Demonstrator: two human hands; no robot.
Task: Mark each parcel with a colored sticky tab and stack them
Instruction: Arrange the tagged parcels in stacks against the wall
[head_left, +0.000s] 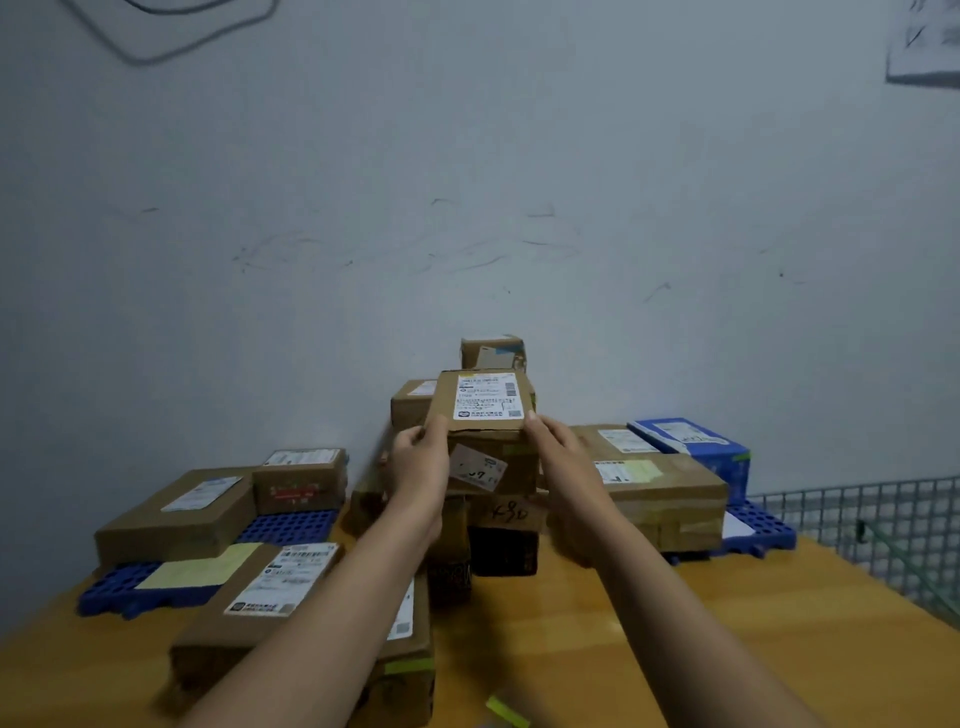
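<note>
**A:** Where is the parcel (480, 400) at this moment?

**B:** On top of the middle stack (514, 467), or very nearly. I cannot tell whether its underside touches the box below. It lies flat with its white shipping label facing up.

**A:** And the hands?

**B:** Both hold it. The left hand (421, 457) grips the near left corner with the fingers curled against the side. The right hand (558, 452) clasps the near right edge, thumb on top. I'd say the 2 hands take opposite sides to set it down level, since the stack is tall and its boxes differ in size.

**A:** Is it tabbed?

**B:** A pale yellow strip seems to sit along its far edge, but it is too small to be sure.

**A:** What stands round the stack?

**B:** To its left are 2 brown parcels on a blue pallet (285, 527). A labelled parcel (270, 587) lies in front and to the left. To its right is a long taped parcel (665, 493), with a blue box (696, 447) beyond that. Behind the stack, 1 small box (493, 351) pokes up. A loose yellow-green tab (506, 712) lies on the wooden table (779, 623) in front of the stack.

**A:** What could go wrong?

**B:** If the parcel lands off-centre, the stack could lean or tip. It likely needs squaring up before the hands let go.
</note>
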